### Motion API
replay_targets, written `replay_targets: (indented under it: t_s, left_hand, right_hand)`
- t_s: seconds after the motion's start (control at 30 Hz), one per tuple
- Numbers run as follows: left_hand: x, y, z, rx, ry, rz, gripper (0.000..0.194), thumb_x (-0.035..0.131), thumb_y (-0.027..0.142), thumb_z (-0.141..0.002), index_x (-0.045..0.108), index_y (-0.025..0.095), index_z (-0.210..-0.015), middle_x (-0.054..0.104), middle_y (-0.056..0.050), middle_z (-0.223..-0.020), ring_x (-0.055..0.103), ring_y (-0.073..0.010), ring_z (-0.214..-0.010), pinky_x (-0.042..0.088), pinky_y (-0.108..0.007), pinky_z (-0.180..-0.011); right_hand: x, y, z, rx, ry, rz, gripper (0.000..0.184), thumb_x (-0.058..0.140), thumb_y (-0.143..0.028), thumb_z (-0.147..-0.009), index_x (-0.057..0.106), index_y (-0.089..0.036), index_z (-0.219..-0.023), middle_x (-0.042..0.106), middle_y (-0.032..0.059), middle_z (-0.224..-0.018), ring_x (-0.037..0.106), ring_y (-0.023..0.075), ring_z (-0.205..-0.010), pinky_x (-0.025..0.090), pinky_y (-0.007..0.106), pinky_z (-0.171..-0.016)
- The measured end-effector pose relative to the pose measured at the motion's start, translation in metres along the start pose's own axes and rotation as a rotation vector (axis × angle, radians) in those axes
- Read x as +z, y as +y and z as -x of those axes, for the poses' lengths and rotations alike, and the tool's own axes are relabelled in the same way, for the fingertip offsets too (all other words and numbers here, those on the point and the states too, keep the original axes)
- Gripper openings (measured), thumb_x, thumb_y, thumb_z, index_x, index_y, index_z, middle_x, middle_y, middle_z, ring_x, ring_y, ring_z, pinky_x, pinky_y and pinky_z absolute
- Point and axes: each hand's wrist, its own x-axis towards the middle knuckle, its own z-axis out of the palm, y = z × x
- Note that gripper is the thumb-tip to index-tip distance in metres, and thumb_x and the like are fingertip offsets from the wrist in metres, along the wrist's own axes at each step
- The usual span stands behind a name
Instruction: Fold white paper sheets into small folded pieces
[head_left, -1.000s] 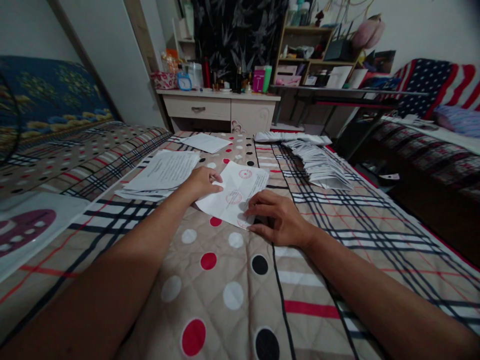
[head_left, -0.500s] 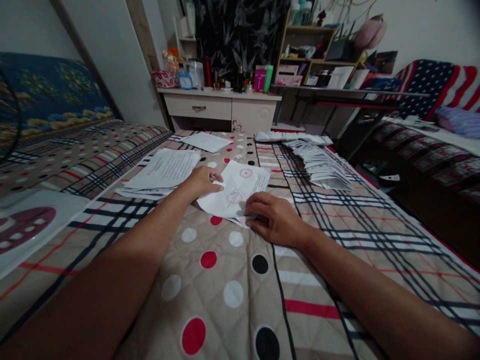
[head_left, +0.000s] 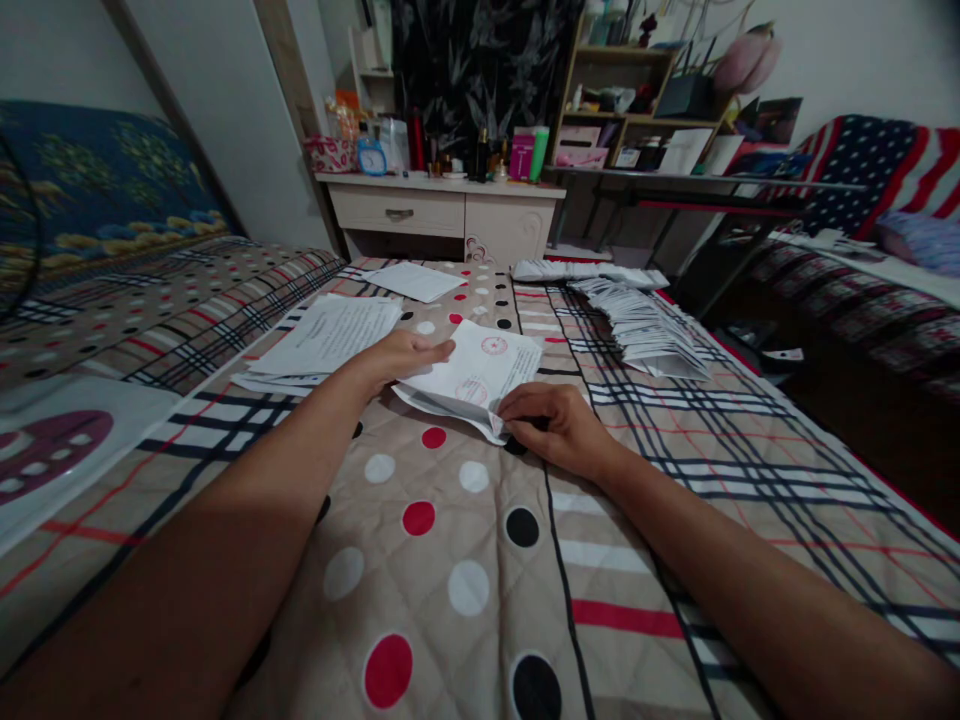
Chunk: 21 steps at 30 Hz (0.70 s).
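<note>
A white sheet of paper (head_left: 480, 365) with red round stamps and black print lies folded on the bed in front of me. My left hand (head_left: 409, 358) grips its left edge, thumb on top. At its near right corner, my right hand (head_left: 551, 425) pinches the paper between thumb and fingers. The near edge is lifted slightly, with another layer showing beneath. Left of my left hand lies a stack of printed sheets (head_left: 326, 335). To the right, a fanned row of folded papers (head_left: 649, 330) rests on the plaid part of the bedspread.
Beyond the hands lie another white paper (head_left: 416, 281) and a long row of folded papers (head_left: 589, 272). A plastic bag with a purple print (head_left: 67, 440) is at the left. A white dresser (head_left: 435, 215) stands past the bed, and a folding table (head_left: 705, 183) at its right.
The near edge of the stamped paper has risen a little off the layer beneath. My left thumb has moved onto the sheet, and my right fingers have closed on its corner.
</note>
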Motion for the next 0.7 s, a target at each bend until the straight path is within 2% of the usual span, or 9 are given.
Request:
replay_targets:
  t_s: [0.13, 0.23, 0.3, 0.37, 0.47, 0.57, 0.67, 0.7]
  left_hand:
    - [-0.005, 0.000, -0.003, -0.136, -0.061, 0.196, 0.071, 0.047, 0.079, -0.078, 0.077, 0.017, -0.091, 0.064, -0.007, -0.065, 0.057, -0.0170, -0.058, 0.038, -0.025, -0.046]
    - [-0.006, -0.002, -0.005, -0.164, -0.057, 0.330, 0.062, 0.048, 0.073, -0.082, 0.073, 0.018, -0.099, 0.069, -0.009, -0.076, 0.063, -0.0183, -0.069, 0.045, -0.024, -0.052]
    - [-0.004, -0.004, -0.004, -0.167, -0.029, 0.361, 0.049, 0.059, 0.061, -0.082, 0.069, 0.020, -0.107, 0.070, -0.007, -0.081, 0.063, -0.0167, -0.070, 0.046, -0.024, -0.055]
    - [-0.001, -0.004, -0.002, -0.152, -0.028, 0.353, 0.040, 0.071, 0.041, -0.078, 0.067, 0.020, -0.111, 0.069, -0.004, -0.081, 0.062, -0.0146, -0.068, 0.046, -0.023, -0.056]
    - [0.001, 0.001, 0.001, -0.099, -0.014, 0.320, 0.046, 0.071, 0.014, -0.070, 0.066, 0.016, -0.116, 0.069, -0.004, -0.080, 0.062, -0.0137, -0.066, 0.046, -0.023, -0.059]
    - [-0.010, 0.007, -0.001, -0.001, 0.166, 0.144, 0.048, 0.066, 0.013, -0.070, 0.067, 0.013, -0.118, 0.068, -0.005, -0.079, 0.060, -0.0155, -0.065, 0.044, -0.025, -0.059]
    - [-0.039, 0.005, -0.004, 0.120, 0.466, -0.172, 0.043, 0.064, 0.017, -0.070, 0.071, 0.017, -0.113, 0.068, -0.005, -0.082, 0.061, -0.0180, -0.072, 0.045, -0.028, -0.065]
    - [-0.050, 0.000, -0.004, 0.135, 0.528, -0.261, 0.042, 0.064, 0.018, -0.071, 0.072, 0.018, -0.112, 0.069, -0.005, -0.084, 0.062, -0.0189, -0.075, 0.045, -0.030, -0.068]
  right_hand:
    - [-0.002, 0.001, 0.000, 0.197, 0.116, -0.147, 0.016, 0.059, -0.012, -0.073, 0.074, -0.016, -0.076, 0.074, 0.0040, -0.079, 0.068, 0.0168, -0.074, 0.052, 0.026, -0.068]
    - [-0.003, 0.002, -0.001, 0.389, 0.313, -0.225, 0.011, 0.060, -0.018, -0.070, 0.071, -0.016, -0.068, 0.071, 0.0023, -0.070, 0.064, 0.0154, -0.063, 0.050, 0.024, -0.057]
    - [-0.004, 0.003, -0.001, 0.460, 0.471, -0.290, 0.009, 0.062, -0.021, -0.069, 0.069, -0.017, -0.067, 0.068, 0.0013, -0.067, 0.059, 0.0139, -0.057, 0.049, 0.024, -0.051]
    - [-0.007, 0.006, -0.001, 0.467, 0.615, -0.344, 0.006, 0.062, -0.022, -0.067, 0.067, -0.018, -0.065, 0.068, 0.0013, -0.069, 0.058, 0.0138, -0.057, 0.052, 0.024, -0.050]
    - [-0.011, 0.010, 0.002, 0.436, 0.782, -0.355, 0.005, 0.061, -0.022, -0.066, 0.064, -0.020, -0.062, 0.066, 0.0009, -0.069, 0.059, 0.0144, -0.060, 0.055, 0.026, -0.052]
    - [-0.013, 0.013, 0.005, 0.427, 0.847, -0.324, 0.006, 0.059, -0.021, -0.068, 0.062, -0.021, -0.064, 0.065, 0.0002, -0.068, 0.059, 0.0151, -0.061, 0.056, 0.028, -0.056]
    - [-0.014, 0.012, 0.005, 0.423, 0.838, -0.288, 0.006, 0.059, -0.020, -0.068, 0.061, -0.020, -0.062, 0.066, 0.0001, -0.069, 0.060, 0.0160, -0.065, 0.056, 0.030, -0.063]
    - [-0.014, 0.011, 0.005, 0.414, 0.826, -0.278, 0.006, 0.060, -0.020, -0.067, 0.061, -0.020, -0.061, 0.067, 0.0002, -0.069, 0.061, 0.0162, -0.066, 0.055, 0.030, -0.064]
